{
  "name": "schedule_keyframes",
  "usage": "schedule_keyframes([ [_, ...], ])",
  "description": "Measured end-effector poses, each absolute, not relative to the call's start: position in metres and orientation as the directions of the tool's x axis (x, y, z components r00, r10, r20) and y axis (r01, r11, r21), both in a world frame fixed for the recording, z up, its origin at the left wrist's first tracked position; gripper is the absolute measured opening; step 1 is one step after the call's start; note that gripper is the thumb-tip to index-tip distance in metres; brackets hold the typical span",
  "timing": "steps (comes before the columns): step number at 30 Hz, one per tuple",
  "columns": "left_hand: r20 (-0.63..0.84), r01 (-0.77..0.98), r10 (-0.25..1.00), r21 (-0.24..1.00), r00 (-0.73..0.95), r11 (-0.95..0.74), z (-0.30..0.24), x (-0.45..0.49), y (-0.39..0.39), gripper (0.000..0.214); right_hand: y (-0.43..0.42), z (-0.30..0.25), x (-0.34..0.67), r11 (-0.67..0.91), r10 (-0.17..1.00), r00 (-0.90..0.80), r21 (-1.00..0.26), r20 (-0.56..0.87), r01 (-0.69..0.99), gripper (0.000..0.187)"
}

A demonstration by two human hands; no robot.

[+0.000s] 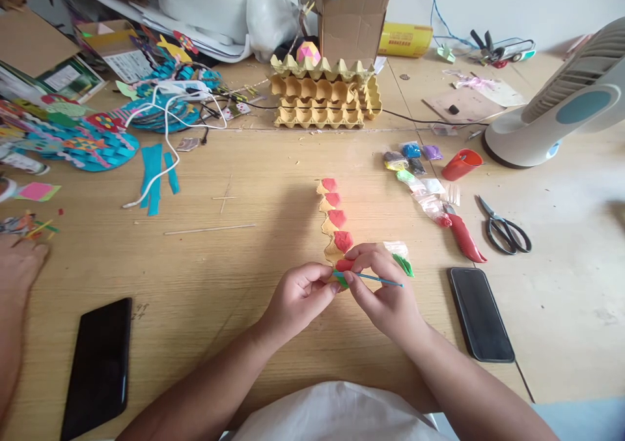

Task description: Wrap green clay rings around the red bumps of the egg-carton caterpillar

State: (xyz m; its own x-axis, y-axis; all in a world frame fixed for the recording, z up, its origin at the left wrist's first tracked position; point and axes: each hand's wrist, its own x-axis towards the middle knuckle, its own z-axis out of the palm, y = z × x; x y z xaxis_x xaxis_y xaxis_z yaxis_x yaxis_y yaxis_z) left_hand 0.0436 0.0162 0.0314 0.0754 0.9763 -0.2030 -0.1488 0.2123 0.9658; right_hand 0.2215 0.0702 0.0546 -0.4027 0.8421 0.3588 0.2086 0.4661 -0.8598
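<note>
A strip cut from an egg carton [334,251] lies lengthwise on the table in front of me. Red clay [342,240] covers one side of its cups, and a bit of green clay [341,281] shows at the near end. My left hand [303,296] is closed, thumb and fingers pinching that near end. Between the thumb and fingers of my right hand [385,292] is a thin blue stick [378,277], its tip at the green clay. The fingers partly hide the last cup. Beside my right hand lies a clear bag with green clay [403,263].
Phones [100,363] [481,314] lie on both sides. To the right are scissors [508,227], a red-handled tool [466,238], clay bags [413,161], a red cup [462,165] and a fan [551,102]. Egg cartons [319,112] stand behind. Another person's hand [22,262] rests at left.
</note>
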Motion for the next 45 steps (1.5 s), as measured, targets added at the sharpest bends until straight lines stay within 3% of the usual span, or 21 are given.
schedule_keyframes([
  [45,-0.134,-0.067,0.990,0.988,0.052,0.137,0.0289,0.0455,0.0159,0.013,0.0706,0.0590,0.2179,0.379,0.880,-0.365,-0.913,0.305,0.151,0.015],
])
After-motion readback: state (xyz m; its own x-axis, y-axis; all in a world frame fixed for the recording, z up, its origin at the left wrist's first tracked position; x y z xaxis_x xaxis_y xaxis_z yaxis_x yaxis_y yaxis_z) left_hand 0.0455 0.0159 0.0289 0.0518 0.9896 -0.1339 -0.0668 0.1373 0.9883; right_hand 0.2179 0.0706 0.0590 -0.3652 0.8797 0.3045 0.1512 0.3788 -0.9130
